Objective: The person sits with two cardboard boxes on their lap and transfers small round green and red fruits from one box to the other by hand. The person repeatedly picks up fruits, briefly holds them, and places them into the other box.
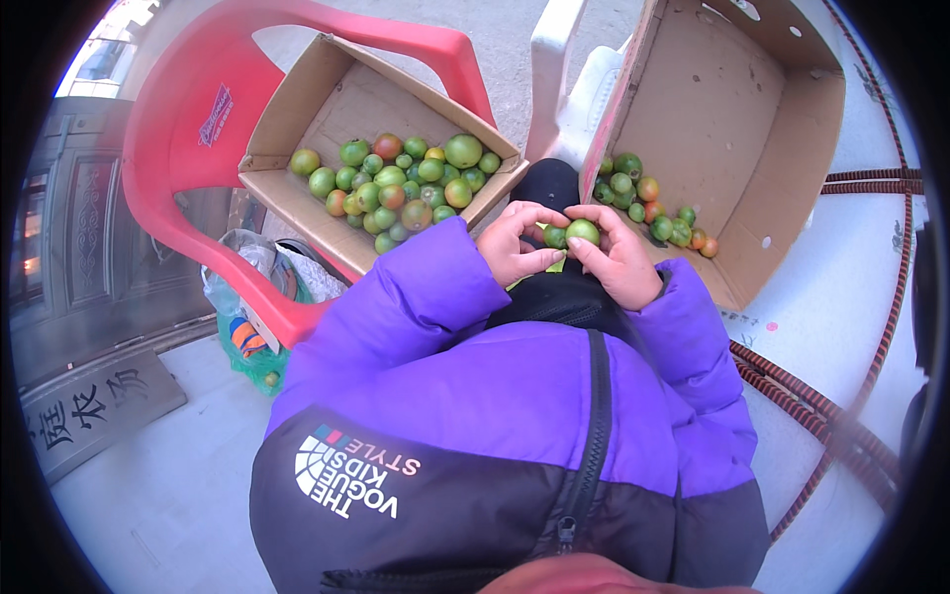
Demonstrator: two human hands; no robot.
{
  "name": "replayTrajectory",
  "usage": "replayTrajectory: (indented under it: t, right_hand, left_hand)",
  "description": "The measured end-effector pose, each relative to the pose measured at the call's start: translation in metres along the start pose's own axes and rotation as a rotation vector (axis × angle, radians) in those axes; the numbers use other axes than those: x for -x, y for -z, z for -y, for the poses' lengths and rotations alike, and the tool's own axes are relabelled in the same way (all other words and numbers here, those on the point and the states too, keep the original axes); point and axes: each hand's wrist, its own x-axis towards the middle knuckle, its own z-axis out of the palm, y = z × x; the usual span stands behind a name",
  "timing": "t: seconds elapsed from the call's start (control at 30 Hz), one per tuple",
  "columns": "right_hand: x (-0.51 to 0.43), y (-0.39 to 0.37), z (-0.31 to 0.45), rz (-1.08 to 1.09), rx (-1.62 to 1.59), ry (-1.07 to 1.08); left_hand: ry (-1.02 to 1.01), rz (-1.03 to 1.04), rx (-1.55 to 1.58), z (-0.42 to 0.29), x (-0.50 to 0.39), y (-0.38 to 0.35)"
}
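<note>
Above my lap, my left hand (519,243) curls its fingers around a small green tomato (554,237). My right hand (617,256) pinches a paler green tomato (582,232) between thumb and fingers, close against the first one. To the left, a cardboard box (326,215) holds a pile of mostly green tomatoes (390,176), some turning orange. On the right stands a deeper cardboard box (705,96), tilted, with a smaller group of green and orange tomatoes (623,182) along its near left side.
The left box rests on a red plastic armchair (171,119). A white plastic chair (553,67) stands beside the right box. Plastic bags (252,356) hang or lie below the red chair's arm. Striped cords (787,397) cross the white surface at right.
</note>
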Motion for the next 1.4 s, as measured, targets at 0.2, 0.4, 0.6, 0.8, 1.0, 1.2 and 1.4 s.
replayTrajectory:
  t: [0.2,0.4,0.6,0.8,1.0,1.2,1.4]
  right_hand:
    - [0.017,0.031,-0.019,-0.327,0.418,0.148]
    - [0.024,0.036,-0.020,-0.420,0.785,0.166]
    - [0.018,0.008,-0.016,0.046,0.007,0.013]
    - [0.023,0.039,-0.032,-0.375,0.608,0.134]
    - [0.028,0.065,-0.048,-0.714,0.968,0.139]
    - [0.027,0.065,-0.050,-0.629,0.911,0.103]
    - [0.024,0.052,-0.031,-0.492,0.698,0.114]
  left_hand:
    - [0.178,0.055,0.347,0.007,-0.001,-0.004]
    - [0.180,-0.025,0.174,-0.001,0.000,-0.014]
    - [-0.144,-0.007,0.055,0.013,0.002,-0.027]
    - [-0.228,-0.625,-0.736,0.059,-0.031,0.083]
    - [0.407,-0.501,-1.256,0.104,-0.022,0.120]
    - [0.325,-0.511,-1.381,0.107,-0.026,0.118]
    - [-0.030,-0.718,-1.010,0.075,-0.013,0.107]
